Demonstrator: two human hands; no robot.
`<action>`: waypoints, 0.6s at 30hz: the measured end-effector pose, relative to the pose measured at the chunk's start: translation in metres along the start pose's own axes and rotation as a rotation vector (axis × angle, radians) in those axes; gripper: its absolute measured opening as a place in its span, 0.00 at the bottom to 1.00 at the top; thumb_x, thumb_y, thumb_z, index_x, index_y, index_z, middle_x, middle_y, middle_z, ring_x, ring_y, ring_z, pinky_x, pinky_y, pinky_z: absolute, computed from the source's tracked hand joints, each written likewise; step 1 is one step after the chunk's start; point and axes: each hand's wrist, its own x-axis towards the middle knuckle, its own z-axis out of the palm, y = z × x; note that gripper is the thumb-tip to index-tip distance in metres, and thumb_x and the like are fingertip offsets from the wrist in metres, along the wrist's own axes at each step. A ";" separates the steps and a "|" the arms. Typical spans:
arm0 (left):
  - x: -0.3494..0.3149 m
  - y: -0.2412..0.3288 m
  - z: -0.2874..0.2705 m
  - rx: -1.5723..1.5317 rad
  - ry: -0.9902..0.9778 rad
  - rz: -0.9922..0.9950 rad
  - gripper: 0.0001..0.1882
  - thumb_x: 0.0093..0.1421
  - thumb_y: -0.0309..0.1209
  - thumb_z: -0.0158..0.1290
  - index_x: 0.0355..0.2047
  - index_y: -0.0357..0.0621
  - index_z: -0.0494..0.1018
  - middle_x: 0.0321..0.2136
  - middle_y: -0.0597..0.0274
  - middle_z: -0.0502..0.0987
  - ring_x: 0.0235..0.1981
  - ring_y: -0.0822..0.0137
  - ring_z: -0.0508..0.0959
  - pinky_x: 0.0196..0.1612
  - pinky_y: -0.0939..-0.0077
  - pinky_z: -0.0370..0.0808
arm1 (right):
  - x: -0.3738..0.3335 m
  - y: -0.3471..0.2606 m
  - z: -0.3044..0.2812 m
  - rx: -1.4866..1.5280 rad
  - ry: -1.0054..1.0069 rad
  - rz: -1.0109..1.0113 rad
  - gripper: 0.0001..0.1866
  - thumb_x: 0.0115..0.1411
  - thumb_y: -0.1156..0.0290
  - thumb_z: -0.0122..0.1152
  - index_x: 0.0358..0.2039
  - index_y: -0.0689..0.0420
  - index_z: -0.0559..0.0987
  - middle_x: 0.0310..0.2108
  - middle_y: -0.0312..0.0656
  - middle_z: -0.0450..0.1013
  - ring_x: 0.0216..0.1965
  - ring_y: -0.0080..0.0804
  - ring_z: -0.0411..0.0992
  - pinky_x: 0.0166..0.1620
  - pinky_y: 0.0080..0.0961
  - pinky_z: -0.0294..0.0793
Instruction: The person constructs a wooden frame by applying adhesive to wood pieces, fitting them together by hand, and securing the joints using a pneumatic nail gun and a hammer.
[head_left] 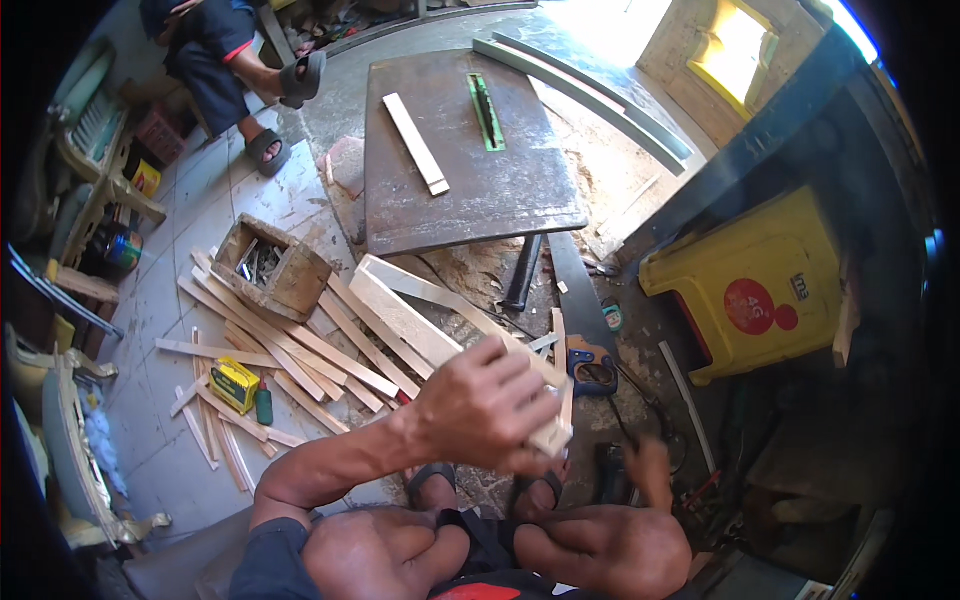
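My left hand (pixel 490 405) is closed around the near end of a narrow frame of pale wood strips (pixel 405 315), which slants up and away to the left. Part of that near end is hidden behind my fingers. Low on the right, my right hand (pixel 652 475) is smeared by motion, and its fingers cannot be made out. It is beside a dark tool (pixel 610 470) on the floor that is too unclear to name. A handsaw (pixel 590 368) with a blue and tan handle lies just beyond the frame's near end.
Loose wood strips (pixel 290 355), a wooden box of metal bits (pixel 300 285) and a yellow box (pixel 235 385) lie left. Ahead stands a saw table (pixel 430 225) bearing a strip (pixel 415 145); a black handle (pixel 523 270) is below. A yellow stool (pixel 750 290) lies right. Someone (pixel 215 60) sits upper left.
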 end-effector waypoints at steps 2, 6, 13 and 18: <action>0.008 0.009 -0.016 -0.133 -0.092 0.170 0.26 0.61 0.58 0.57 0.28 0.46 0.74 0.24 0.66 0.72 0.28 0.66 0.75 0.36 0.68 0.69 | 0.027 -0.044 -0.016 0.049 0.193 -0.413 0.26 0.64 0.70 0.67 0.60 0.67 0.76 0.45 0.58 0.81 0.44 0.46 0.83 0.50 0.38 0.82; 0.013 0.026 -0.024 -0.360 -0.231 0.396 0.20 0.57 0.50 0.60 0.33 0.47 0.73 0.32 0.62 0.74 0.36 0.64 0.76 0.45 0.64 0.71 | 0.082 -0.163 -0.011 0.276 0.019 -0.915 0.44 0.63 0.68 0.71 0.75 0.59 0.60 0.64 0.53 0.72 0.61 0.47 0.75 0.62 0.38 0.75; 0.015 0.028 -0.055 -0.390 -0.602 0.453 0.14 0.49 0.41 0.61 0.32 0.46 0.78 0.37 0.59 0.76 0.52 0.60 0.75 0.68 0.50 0.64 | 0.146 -0.199 0.020 0.524 -0.061 -0.885 0.31 0.64 0.72 0.70 0.67 0.54 0.72 0.53 0.48 0.78 0.55 0.37 0.79 0.56 0.35 0.80; 0.019 -0.018 -0.109 -0.101 -0.878 0.107 0.24 0.39 0.37 0.65 0.42 0.54 0.83 0.58 0.55 0.74 0.70 0.53 0.66 0.76 0.38 0.55 | 0.156 -0.187 0.044 0.678 0.228 -0.795 0.13 0.65 0.73 0.67 0.50 0.60 0.83 0.40 0.44 0.79 0.41 0.31 0.82 0.47 0.28 0.83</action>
